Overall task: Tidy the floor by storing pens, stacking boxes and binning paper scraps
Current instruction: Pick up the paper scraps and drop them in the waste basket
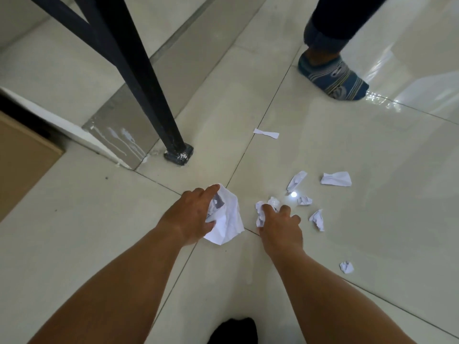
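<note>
Left grip [191, 214] holds crumpled sheet [229, 219] against its palm; right grip [280, 229] seemingly pinches small scrap [260, 215].

One head camera, tipped forward and down over the floor.
I get a single wide view from the person's head. It looks along both forearms to the left hand [191, 217], which grips a crumpled sheet [229, 219], and the right hand [282, 227], which pinches a paper scrap [260, 214]. Both hands are close and central. The tiled floor [99, 244] fills nearly the whole frame. A black metal leg [149, 95] crosses the upper left, and another person's socked foot [332, 78] sits near the top right.
</note>
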